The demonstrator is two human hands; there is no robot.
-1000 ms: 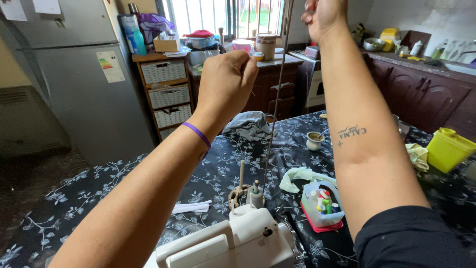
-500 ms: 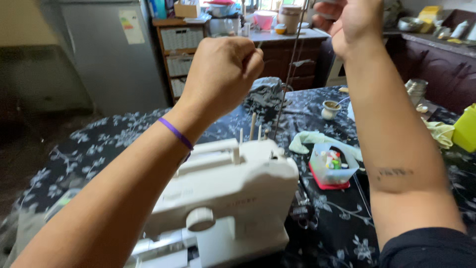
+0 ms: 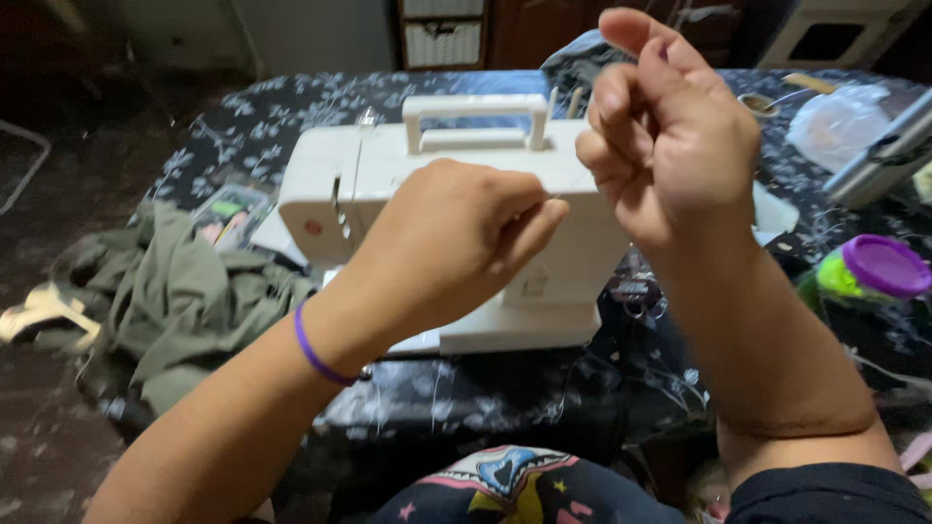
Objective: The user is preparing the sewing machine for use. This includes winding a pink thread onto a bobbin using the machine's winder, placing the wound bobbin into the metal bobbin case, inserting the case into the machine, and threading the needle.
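The left hand (image 3: 456,243) was pinched shut, thumb pressed against the forefinger on a fine thread (image 3: 555,197) that showed only as a pale glint at the fingertips. The right hand (image 3: 670,136) was curled just beside it, fingers folded toward the thumb; it seemed to hold the same thread, though the strand itself was too thin to follow there. Both hands hung in front of the white sewing machine (image 3: 466,194), the left over its body and the right over its far right end, close together and nearly touching.

Half a second earlier and before that, both arms had been stretched up and apart, well above the machine, with the thread drawn long between them. They had since come down and drawn together at the level of the machine's top, which suggests the drawing-out was over and the finer handling of the thread at the machine had begun.

A purple band (image 3: 316,351) circled the left wrist. Left of the machine lay a heap of olive cloth (image 3: 170,301) on the dark flowered tablecloth (image 3: 243,146); right of it sat a green pot with a purple lid (image 3: 874,270).
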